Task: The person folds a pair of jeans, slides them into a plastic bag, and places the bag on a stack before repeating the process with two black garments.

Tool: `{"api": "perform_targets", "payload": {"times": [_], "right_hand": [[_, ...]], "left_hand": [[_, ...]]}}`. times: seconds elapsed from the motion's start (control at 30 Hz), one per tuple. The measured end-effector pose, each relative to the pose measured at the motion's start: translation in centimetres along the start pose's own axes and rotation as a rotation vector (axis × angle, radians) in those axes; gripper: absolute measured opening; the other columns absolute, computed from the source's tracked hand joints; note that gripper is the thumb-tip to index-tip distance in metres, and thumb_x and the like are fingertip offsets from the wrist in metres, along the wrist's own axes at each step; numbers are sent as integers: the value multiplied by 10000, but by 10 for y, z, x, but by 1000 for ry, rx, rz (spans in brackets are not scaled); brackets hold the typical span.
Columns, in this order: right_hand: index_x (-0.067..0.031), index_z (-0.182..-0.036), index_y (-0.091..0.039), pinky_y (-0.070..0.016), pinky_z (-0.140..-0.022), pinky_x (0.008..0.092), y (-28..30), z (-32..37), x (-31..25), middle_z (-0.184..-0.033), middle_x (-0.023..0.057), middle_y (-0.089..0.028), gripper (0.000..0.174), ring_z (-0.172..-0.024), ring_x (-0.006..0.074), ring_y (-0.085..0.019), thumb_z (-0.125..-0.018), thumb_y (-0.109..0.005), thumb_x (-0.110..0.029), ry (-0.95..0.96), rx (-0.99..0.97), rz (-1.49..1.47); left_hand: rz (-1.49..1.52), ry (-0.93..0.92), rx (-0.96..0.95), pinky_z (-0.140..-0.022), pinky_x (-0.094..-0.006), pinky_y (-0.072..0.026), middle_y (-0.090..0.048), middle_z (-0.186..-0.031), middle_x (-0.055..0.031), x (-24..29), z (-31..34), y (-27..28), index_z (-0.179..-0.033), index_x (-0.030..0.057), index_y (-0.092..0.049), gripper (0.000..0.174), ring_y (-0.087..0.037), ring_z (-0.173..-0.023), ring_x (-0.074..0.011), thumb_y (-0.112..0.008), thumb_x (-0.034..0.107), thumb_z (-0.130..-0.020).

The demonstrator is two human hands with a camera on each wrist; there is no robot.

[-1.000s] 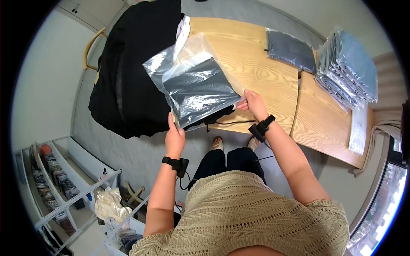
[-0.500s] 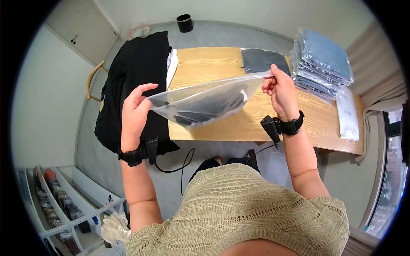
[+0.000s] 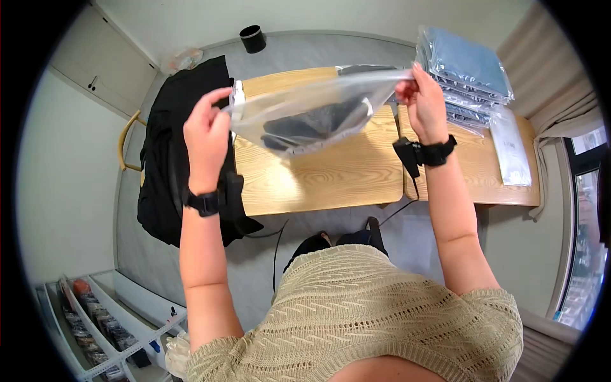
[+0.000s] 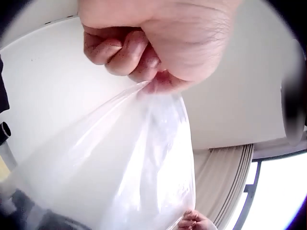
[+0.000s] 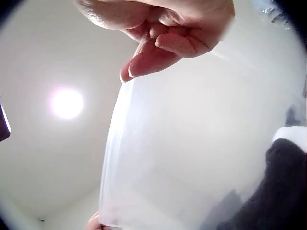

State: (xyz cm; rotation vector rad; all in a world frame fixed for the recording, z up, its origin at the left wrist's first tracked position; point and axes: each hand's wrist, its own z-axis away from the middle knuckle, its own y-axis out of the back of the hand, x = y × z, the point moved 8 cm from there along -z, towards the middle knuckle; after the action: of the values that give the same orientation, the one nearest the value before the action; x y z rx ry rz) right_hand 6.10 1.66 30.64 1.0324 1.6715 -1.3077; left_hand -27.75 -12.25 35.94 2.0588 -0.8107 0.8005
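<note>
A clear plastic bag (image 3: 280,108) with a dark folded garment (image 3: 312,124) in its lower part hangs stretched between both hands, above the wooden table. My left hand (image 3: 209,143) pinches one top corner of the bag; the left wrist view shows the plastic (image 4: 144,158) gathered at thumb and finger, other fingers curled. My right hand (image 3: 426,108) pinches the opposite top corner, slightly higher. In the right wrist view the bag's edge (image 5: 115,134) runs taut down from the right hand's fingertips (image 5: 132,72).
Black cloth (image 3: 184,165) covers the table's left end. Bagged folded garments (image 3: 468,60) form a tall stack at the right, with a flat plastic packet (image 3: 512,149) in front. Another bagged dark item (image 3: 366,69) lies at the table's far edge. A black bin (image 3: 252,39) stands on the floor beyond.
A second ago the bag lay low and flat, gripped at its near side. It was then raised and stretched by its corners; since half a second ago it has moved slightly farther up in view.
</note>
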Motion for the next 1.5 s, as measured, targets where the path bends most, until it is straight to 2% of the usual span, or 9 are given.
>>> {"api": "perform_targets", "payload": {"times": [0.17, 0.27, 0.4, 0.6, 0.83, 1.0, 1.07, 1.47, 1.5], "right_hand": [[-51, -769, -557, -405, -524, 227, 82, 59, 75, -633, 50, -573, 311, -570, 115, -542, -963, -431, -259, -185, -38, 120], [-51, -753, -577, -400, -519, 225, 149, 121, 163, -667, 58, -615, 321, -554, 107, -541, -948, -456, -275, -525, 51, 403], [-21, -893, -549, -396, -471, 260, 219, 202, 258, -689, 89, -623, 305, -532, 123, -541, -923, -486, -318, -996, 235, 484], [2, -940, -527, -451, -522, 291, 156, 216, 207, -722, 104, -607, 145, -565, 146, -569, -886, -548, -131, -307, 364, 836], [15, -931, -597, -455, -830, 395, 29, 242, 222, -954, 160, -616, 150, -921, 344, -561, -805, -564, -59, -13, -576, 829], [46, -1201, -485, -358, -986, 424, 44, 202, 262, -1232, 239, -494, 353, -1139, 401, -455, -863, -474, -54, 182, -475, 1178], [23, -1322, -381, -329, -1013, 451, 39, 169, 233, -1291, 240, -448, 495, -1185, 409, -427, -846, -487, -63, 103, -147, 1060], [-205, -1429, -263, -299, -1043, 534, 17, 134, 304, -1469, 262, -101, 941, -1314, 512, -175, -643, -777, -145, -128, -208, 1405], [-208, -1428, -266, -273, -1054, 560, 6, 131, 290, -1478, 238, -97, 936, -1335, 487, -133, -644, -769, -118, 224, -133, 1416]], "left_hand": [[-238, -332, -251, -449, -299, -409, -490, -528, -88, -26, 101, -67, -1093, 69, -637, 439, -502, -442, -187, -524, -12, -677], [-482, -130, -722, -467, -405, -451, -559, -552, -107, -105, 195, -148, -1328, 112, -430, 590, -557, -463, -281, -577, 149, -757], [-653, -17, -898, -561, -414, -469, -599, -694, -127, -144, 250, -195, -1341, 80, -395, 667, -600, -638, -296, -649, 233, -743], [-530, -200, -811, -759, -373, -417, -543, -882, -86, -108, 252, -220, -1030, 93, -551, 331, -528, -916, -253, -645, 218, -738], [-314, -150, -582, -525, -390, -454, -540, -648, -88, -100, 236, -213, -722, 66, -506, 130, -561, -577, -279, -600, 148, -759], [-240, -205, -547, -521, -385, -434, -526, -639, -89, -85, 236, -199, -677, 69, -494, 147, -543, -567, -271, -609, 138, -738], [-246, -235, -537, -510, -370, -417, -506, -622, -77, -82, 240, -197, -663, 77, -490, 157, -528, -547, -251, -619, 142, -724], [49, -251, -728, -519, -391, -426, -482, -625, -89, -64, 252, -212, -656, 61, -473, 123, -519, -559, -282, -584, 104, -687], [57, -236, -761, -524, -394, -428, -483, -632, -90, -65, 256, -214, -666, 60, -474, 118, -520, -568, -287, -580, 106, -692]]}}
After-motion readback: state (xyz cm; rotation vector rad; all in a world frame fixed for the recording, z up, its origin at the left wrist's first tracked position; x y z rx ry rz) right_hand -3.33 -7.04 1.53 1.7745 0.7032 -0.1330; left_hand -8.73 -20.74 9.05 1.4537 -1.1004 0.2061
